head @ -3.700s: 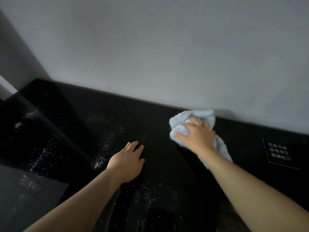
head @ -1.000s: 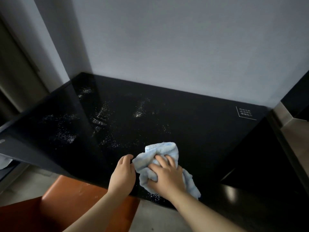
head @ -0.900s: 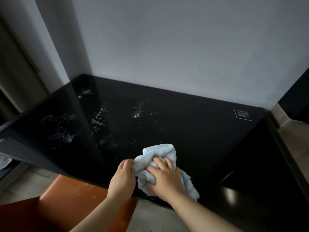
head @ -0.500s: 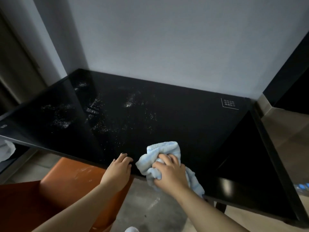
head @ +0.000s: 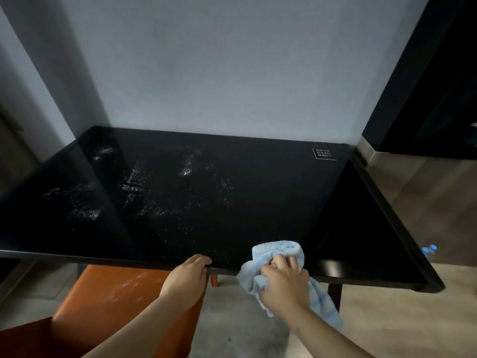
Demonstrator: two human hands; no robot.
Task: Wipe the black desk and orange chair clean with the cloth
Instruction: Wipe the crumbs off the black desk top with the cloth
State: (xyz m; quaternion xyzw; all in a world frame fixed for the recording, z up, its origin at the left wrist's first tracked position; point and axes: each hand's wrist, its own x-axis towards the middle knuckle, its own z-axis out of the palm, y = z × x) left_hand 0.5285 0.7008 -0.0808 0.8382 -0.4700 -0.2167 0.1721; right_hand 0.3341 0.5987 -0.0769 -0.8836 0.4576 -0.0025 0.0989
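Bunched in my right hand (head: 282,285), low and right of centre in the frame, is the cloth (head: 277,254); my fingers curl round it in a tight grip, and I press it on the near edge of the surface (head: 258,192). Part of the pale blue cloth lies on the black top, part hangs over the edge, and a tail of it trails down beside my wrist toward the lower right.

My left hand (head: 187,276) is just left of the cloth, at the bottom centre. Its fingers are bent over the same near edge, fingertips (head: 204,260) resting on the top, and it holds nothing else.

White powder (head: 188,170) is scattered over the left and middle of the surface, in streaks and patches, thinning to fine specks near my hands. The right part looks darker and glossier. A small white printed label (head: 324,153) sits at the far right corner of the top.

Under the near edge, at the lower left of the frame, stands the orange chair (head: 103,306); its seat bears a smear of white dust (head: 131,282). Two small blue bottle caps (head: 429,249) show at the right edge, on the floor beyond the corner.
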